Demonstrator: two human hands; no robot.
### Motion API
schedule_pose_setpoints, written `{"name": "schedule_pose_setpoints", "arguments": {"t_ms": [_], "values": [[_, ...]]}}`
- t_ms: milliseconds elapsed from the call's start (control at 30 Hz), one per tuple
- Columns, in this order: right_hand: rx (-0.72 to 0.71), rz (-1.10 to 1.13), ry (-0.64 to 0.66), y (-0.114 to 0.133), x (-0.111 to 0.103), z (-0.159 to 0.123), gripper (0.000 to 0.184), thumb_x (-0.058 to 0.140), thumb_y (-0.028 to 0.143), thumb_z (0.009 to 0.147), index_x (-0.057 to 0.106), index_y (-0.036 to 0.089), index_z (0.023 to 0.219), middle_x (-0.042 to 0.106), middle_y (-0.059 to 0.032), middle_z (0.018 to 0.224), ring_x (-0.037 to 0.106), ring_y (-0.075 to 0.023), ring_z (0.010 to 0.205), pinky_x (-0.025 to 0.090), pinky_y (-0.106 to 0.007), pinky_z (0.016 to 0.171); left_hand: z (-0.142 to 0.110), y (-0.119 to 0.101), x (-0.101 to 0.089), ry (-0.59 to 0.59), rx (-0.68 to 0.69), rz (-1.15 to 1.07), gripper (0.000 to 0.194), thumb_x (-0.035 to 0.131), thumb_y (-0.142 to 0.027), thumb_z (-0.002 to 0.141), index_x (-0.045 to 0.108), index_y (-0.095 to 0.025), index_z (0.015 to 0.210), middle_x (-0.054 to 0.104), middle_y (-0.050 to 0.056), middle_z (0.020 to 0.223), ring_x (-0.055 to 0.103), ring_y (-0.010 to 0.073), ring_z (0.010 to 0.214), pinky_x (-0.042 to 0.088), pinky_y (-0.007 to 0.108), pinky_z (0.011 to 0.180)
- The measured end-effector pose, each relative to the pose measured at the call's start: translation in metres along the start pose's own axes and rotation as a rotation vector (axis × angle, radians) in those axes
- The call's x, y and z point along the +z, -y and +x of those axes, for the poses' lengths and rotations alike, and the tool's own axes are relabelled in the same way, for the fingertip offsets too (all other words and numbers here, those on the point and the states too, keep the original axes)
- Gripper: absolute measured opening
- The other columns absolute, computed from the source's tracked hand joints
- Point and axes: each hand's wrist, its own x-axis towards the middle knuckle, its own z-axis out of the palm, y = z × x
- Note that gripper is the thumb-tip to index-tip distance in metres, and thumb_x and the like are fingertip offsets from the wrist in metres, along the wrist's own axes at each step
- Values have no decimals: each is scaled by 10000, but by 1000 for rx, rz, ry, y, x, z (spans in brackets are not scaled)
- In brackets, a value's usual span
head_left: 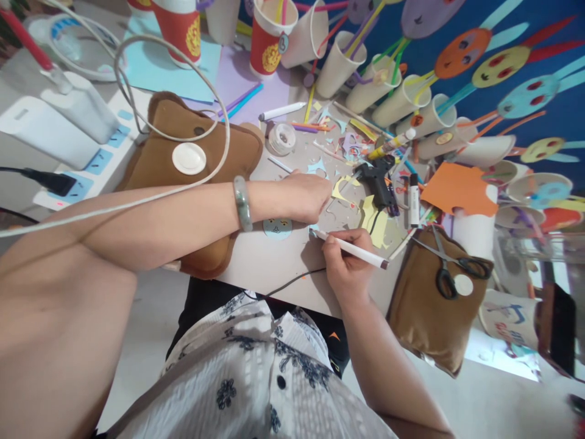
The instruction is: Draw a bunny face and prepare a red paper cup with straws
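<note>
My right hand (351, 262) grips a white marker pen (354, 249) with a dark end cap. The pen's tip meets a small light-blue paper piece (313, 231) on the table. Just above it my left hand (307, 196) is closed, knuckles up, with a jade-like bangle (242, 204) on the wrist. Whatever its fingers may hold is hidden beneath it. Partly under that forearm lies a light-blue paper disc (277, 228) with a face drawn on it. Yellow paper scraps (343, 192) and a black glue gun (380, 183) are right of my left hand.
Brown cushions (219, 152) flank the work area; scissors (443, 262) lie on the right one (425, 317). A white cable (227, 122) loops over my left forearm. Paper cups (340, 64) with paper rabbit faces line the back. A dark cord (292, 281) crosses the table front.
</note>
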Motion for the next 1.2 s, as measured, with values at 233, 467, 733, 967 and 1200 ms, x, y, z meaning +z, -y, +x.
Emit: {"name": "schedule_pose_setpoints", "arguments": {"t_ms": [233, 467, 733, 967, 1200], "values": [[-26, -12, -15, 2, -1, 2, 126, 623, 333, 890, 586, 226, 834, 627, 17, 683, 553, -150, 601, 431, -299, 572, 0, 0, 2, -12, -1, -12, 271, 624, -120, 659, 776, -193, 871, 743, 50, 786, 683, 246, 920, 470, 348, 862], [-25, 3, -21, -1, 0, 0, 109, 627, 309, 889, 591, 221, 835, 619, 21, 684, 552, -141, 603, 417, -294, 573, -2, -1, 0, -15, -7, -38, 240, 617, -95, 647, 759, -182, 819, 717, 48, 725, 681, 245, 930, 461, 349, 872], [-31, 18, -28, -2, 0, 1, 109, 641, 307, 889, 594, 222, 840, 618, 26, 676, 563, -141, 595, 421, -287, 565, -2, -3, -2, 1, -26, -22, 218, 607, -83, 651, 743, -170, 798, 715, 43, 728, 684, 236, 922, 462, 345, 890], [18, 66, -84, -3, -1, 0, 113, 627, 313, 898, 577, 230, 840, 605, 22, 668, 569, -152, 588, 451, -304, 577, -6, -5, -4, 0, -26, -25, 230, 600, -79, 683, 757, -163, 828, 710, 49, 712, 686, 231, 892, 467, 338, 874], [-4, 72, -69, -3, -1, 0, 116, 630, 314, 894, 580, 225, 838, 595, 29, 660, 550, -139, 572, 443, -293, 565, -5, -4, -5, 14, -23, -36, 191, 605, -99, 689, 750, -188, 775, 665, 9, 622, 662, 184, 768, 457, 298, 789]]}}
